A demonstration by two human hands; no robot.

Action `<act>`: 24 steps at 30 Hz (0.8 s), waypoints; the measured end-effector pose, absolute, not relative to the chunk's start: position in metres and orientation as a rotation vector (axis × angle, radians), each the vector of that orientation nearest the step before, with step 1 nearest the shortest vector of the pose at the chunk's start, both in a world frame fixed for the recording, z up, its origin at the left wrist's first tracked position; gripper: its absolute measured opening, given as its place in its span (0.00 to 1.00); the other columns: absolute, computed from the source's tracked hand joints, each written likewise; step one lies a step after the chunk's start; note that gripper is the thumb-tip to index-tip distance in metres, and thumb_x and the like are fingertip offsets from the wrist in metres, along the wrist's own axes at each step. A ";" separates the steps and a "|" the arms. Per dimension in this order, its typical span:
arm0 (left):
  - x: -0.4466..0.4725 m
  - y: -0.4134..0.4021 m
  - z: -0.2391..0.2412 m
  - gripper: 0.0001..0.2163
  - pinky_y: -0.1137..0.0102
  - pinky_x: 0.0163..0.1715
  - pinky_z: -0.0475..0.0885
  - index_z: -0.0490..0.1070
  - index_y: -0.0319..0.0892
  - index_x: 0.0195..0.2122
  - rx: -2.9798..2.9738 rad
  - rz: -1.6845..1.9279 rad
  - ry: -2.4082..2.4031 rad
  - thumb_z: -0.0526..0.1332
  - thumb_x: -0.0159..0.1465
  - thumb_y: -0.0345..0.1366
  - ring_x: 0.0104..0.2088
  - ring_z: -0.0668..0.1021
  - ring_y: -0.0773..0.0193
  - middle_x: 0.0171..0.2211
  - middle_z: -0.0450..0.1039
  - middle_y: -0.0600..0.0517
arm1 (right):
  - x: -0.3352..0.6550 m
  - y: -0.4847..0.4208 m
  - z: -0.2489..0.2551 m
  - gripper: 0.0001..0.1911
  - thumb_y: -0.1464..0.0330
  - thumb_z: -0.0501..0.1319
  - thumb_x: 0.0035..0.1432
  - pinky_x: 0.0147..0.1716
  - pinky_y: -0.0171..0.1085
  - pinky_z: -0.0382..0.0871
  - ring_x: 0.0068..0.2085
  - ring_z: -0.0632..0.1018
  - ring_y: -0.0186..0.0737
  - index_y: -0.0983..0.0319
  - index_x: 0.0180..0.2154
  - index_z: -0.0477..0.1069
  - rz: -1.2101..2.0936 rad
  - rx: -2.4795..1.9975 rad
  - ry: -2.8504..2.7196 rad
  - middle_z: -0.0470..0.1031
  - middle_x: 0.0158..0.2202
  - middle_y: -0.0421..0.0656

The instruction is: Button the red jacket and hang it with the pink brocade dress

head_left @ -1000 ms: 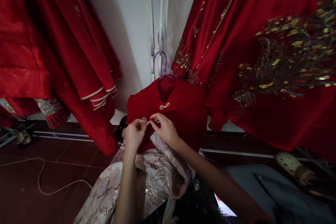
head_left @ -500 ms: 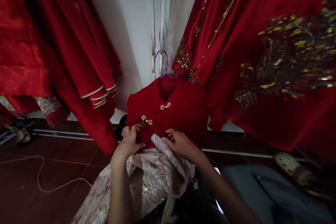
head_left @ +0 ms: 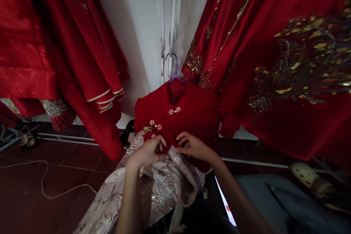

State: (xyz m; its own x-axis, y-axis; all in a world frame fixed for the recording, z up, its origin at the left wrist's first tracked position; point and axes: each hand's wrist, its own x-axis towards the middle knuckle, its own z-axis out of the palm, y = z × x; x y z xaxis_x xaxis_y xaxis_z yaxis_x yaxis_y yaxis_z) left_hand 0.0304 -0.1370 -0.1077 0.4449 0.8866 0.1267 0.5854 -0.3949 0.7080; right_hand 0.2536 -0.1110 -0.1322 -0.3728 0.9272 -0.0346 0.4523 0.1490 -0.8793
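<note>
A red top (head_left: 197, 117) with pearl flower clasps (head_left: 174, 110) hangs from a purple hanger (head_left: 176, 66) in front of me. Across its lower part lies a pale pink brocade garment (head_left: 105, 197) with a metallic leaf pattern, bunched toward my lap. My left hand (head_left: 149, 151) is closed with bent fingers on the red cloth below the clasps, its thumb over the brocade. Close beside it, my right hand (head_left: 196, 148) pinches the raised edge of the brocade against the red top. The fingertips partly hide the cloth between them.
Red garments (head_left: 90, 62) hang at left, and a sequined red garment (head_left: 285, 124) hangs at right. White rails (head_left: 172, 18) run up the wall. A cable (head_left: 45, 179) lies on the tiled floor. A pale clog (head_left: 301, 173) and a grey surface (head_left: 255, 193) are at lower right.
My left hand has moved right from the clasps, closer to my right hand. A pearl-trimmed brocade edge now shows at the left. My right hand has barely moved.
</note>
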 end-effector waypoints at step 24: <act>0.016 -0.110 -0.129 0.06 0.65 0.43 0.62 0.76 0.47 0.32 2.294 0.710 1.596 0.64 0.53 0.32 0.39 0.66 0.59 0.35 0.62 0.50 | 0.251 -0.117 -0.083 0.15 0.62 0.68 0.43 0.25 0.34 0.73 0.23 0.75 0.32 0.62 0.32 0.69 1.420 -1.075 -1.578 0.74 0.25 0.39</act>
State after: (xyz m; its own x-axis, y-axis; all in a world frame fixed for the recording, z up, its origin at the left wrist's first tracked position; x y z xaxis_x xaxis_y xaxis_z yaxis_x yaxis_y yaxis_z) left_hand 0.0163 -0.1103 -0.1290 0.2783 0.9290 0.2438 0.8033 -0.3643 0.4712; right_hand 0.2505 -0.1169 -0.0833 -0.3716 0.9284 -0.0066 0.1043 0.0347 -0.9939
